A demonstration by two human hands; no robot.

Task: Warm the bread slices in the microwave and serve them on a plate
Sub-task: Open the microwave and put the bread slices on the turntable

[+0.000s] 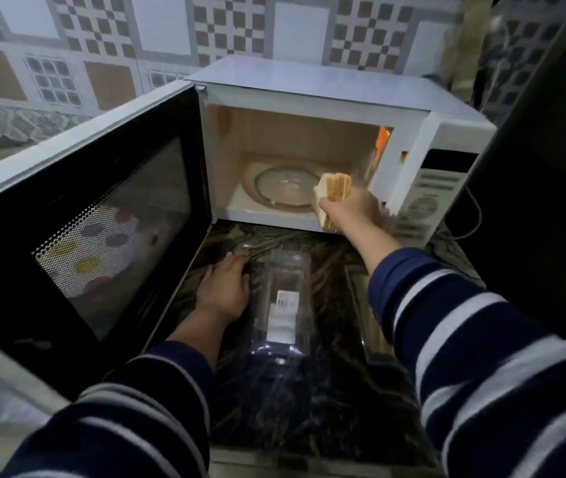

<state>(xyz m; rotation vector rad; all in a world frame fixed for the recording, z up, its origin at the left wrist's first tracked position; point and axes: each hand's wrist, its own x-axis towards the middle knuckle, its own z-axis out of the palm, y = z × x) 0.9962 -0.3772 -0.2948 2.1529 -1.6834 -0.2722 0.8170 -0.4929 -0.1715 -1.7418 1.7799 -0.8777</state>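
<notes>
At nine o'clock the microwave door (95, 232) is standing swung wide, leaving the cavity free for my reach; through its mesh window I am making out coloured blobs whose nature I cannot tell. Just right of the door's lower edge, at about seven o'clock from the middle of the view, my left hand (223, 288) is lying flat on the dark marbled table (336, 391), fingers straight and gripping nothing, and I judge it is bracing me while I lean in. Beside it, at six o'clock, one clear plastic bread bag (283, 301) with a white label is lying slack and seemingly emptied. Above, at twelve o'clock, one white microwave (326, 98) is sitting open with its lamp glowing, and one glass turntable (283, 188) is waiting bare inside. At one o'clock my right hand (350, 210) is clamping the bread slices (332, 193) as a single stack on edge at the cavity's mouth, over the turntable's right rim. I am counting about three or four crust lines, though the exact number is unclear. Gripping them together is, I judge, letting me carry the lot in one go. Two hands, well apart. I am seeing no plate.
</notes>
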